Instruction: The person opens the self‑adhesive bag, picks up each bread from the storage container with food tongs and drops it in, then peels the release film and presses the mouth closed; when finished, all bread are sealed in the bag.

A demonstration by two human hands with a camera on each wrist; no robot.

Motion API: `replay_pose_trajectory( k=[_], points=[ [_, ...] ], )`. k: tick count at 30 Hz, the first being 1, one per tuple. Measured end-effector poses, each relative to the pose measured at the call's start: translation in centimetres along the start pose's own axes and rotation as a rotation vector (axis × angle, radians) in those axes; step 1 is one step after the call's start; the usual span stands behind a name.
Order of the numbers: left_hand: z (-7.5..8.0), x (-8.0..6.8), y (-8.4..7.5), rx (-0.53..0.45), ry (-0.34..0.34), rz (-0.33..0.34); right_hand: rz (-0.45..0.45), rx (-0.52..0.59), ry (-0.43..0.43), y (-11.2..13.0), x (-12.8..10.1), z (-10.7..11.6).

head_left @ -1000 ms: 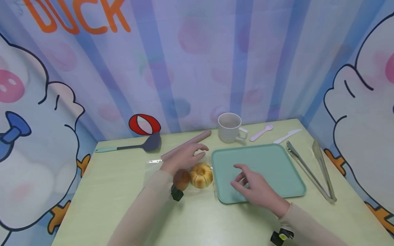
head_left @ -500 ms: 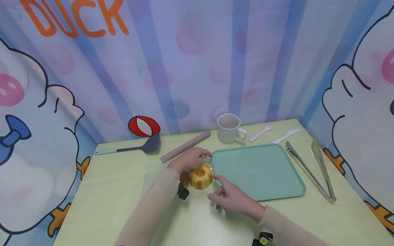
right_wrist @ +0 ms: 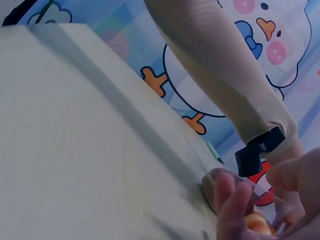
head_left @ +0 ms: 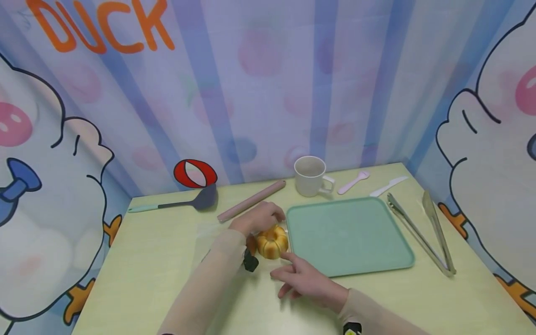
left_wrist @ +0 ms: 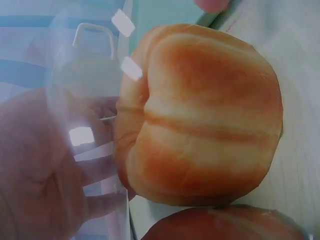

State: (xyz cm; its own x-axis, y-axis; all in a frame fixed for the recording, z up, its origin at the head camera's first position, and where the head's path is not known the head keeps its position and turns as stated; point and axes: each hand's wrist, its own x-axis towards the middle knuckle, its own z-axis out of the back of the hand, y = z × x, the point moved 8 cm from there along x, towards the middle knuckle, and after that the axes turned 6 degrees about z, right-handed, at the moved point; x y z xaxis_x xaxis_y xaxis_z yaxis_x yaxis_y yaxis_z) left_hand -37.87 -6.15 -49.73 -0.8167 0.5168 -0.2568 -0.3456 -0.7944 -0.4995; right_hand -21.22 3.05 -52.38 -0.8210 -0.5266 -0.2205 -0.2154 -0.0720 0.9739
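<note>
Lying at twelve o'clock from the right hand, whose extended index finger touches it, the golden ridged bun in clear plastic wrap is pinched by the left hand from eleven o'clock.

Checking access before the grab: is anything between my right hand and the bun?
Yes: a clear plastic bag wraps the bun. The right hand has a fingertip at its near edge; the left hand holds the far side.

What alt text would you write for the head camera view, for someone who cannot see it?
A person's left hand rests on a clear bag holding a golden ridged bun, while the right hand reaches toward it beside a teal tray. A mug, rolling pin, spatula and tongs lie around on the table.
</note>
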Motion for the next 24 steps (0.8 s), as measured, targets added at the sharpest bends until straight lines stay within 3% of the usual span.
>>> replay_pose_trajectory(
  k=[5, 12, 24],
  points=[
    [0.4, -0.3, 0.1, -0.021, -0.009, 0.028, -0.008, 0.076, -0.069, -0.3, 0.1, 0.1],
    [1.2, -1.1, 0.3, -0.031, -0.052, 0.034, 0.027, 0.091, -0.168, -0.1, 0.2, 0.7],
    [1.5, -1.1, 0.5, -0.019, -0.055, 0.004, -0.014, 0.110, -0.183, -1.3, 0.8, 0.5]
  ],
)
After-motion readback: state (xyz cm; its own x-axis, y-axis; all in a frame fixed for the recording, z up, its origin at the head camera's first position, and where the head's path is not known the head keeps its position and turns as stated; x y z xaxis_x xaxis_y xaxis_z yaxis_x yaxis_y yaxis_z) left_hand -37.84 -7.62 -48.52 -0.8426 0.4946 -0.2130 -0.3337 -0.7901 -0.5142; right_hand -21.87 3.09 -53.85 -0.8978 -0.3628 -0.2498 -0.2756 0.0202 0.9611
